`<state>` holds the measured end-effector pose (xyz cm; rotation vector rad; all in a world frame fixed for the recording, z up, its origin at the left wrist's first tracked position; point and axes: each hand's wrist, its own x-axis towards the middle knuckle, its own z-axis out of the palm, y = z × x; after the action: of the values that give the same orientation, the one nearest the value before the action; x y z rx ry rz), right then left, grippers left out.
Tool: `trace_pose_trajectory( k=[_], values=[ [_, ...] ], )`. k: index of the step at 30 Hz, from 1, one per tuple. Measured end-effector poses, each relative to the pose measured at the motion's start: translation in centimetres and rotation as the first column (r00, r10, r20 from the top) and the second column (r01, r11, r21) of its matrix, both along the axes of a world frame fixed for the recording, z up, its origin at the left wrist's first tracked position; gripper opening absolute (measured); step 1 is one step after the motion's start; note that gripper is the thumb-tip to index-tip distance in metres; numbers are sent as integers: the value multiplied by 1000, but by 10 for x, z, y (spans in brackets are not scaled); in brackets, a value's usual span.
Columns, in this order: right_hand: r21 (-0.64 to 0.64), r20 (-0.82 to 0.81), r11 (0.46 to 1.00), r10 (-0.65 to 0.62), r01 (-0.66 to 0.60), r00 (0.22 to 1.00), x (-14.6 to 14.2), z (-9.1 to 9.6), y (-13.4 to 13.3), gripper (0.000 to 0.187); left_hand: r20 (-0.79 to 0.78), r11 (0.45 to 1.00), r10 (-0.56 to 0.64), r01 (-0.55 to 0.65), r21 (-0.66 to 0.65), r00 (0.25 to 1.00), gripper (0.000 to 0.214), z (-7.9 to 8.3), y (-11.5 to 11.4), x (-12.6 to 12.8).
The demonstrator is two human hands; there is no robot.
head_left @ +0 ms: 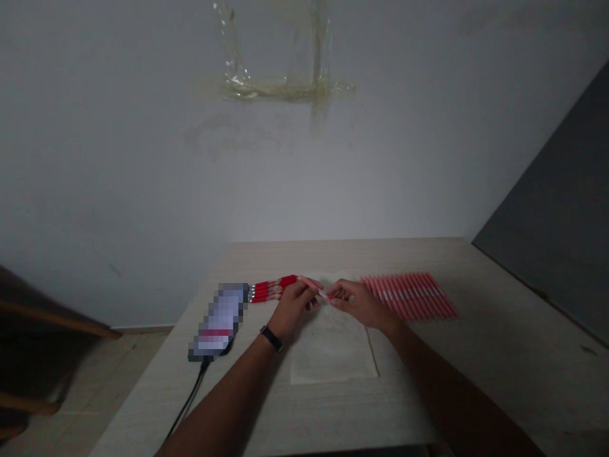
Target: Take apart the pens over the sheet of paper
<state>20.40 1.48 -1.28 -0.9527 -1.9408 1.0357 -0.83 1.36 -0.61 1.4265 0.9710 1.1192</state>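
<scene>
Over the sheet of paper on the pale wood-grain desk: both hands are up at the top edge of the sheet, close together. Pink pen sits between them, long axis running diagonal, far end up and to the left, near end down and to the right. Left hand is closed on the upper part of the barrel. Right hand pinches the lower end with its fingertips. Pen is off the desk, held above the paper. Can't tell which end is the tip.

Left of the left hand: row of red pens, side by side, metal ends pointing left, almost touching a pixelated phone with a black cable. Right of the right hand: row of pink pens, side by side, slanted. Black watch on left wrist.
</scene>
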Motion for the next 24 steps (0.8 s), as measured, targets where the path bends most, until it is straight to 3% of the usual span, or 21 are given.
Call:
trace_pose_trajectory(
  k=[5,9,17,24],
  values=[
    [-36,-39,999,7,-8,999,-1,-2,0,21,-20,996,-83,83,20,996,25,0,-2,2],
    [-25,-27,1000,-6,6,1000,1,-3,1,21,-78,997,-64,68,48,995,29,-4,-3,2],
    [7,16,996,-89,89,996,8,-3,6,24,-408,970,5,94,223,913,21,-6,-6,2],
    [104,124,968,-240,228,963,20,2,3,20,-491,948,30,131,291,871,12,-6,-10,1]
  ],
)
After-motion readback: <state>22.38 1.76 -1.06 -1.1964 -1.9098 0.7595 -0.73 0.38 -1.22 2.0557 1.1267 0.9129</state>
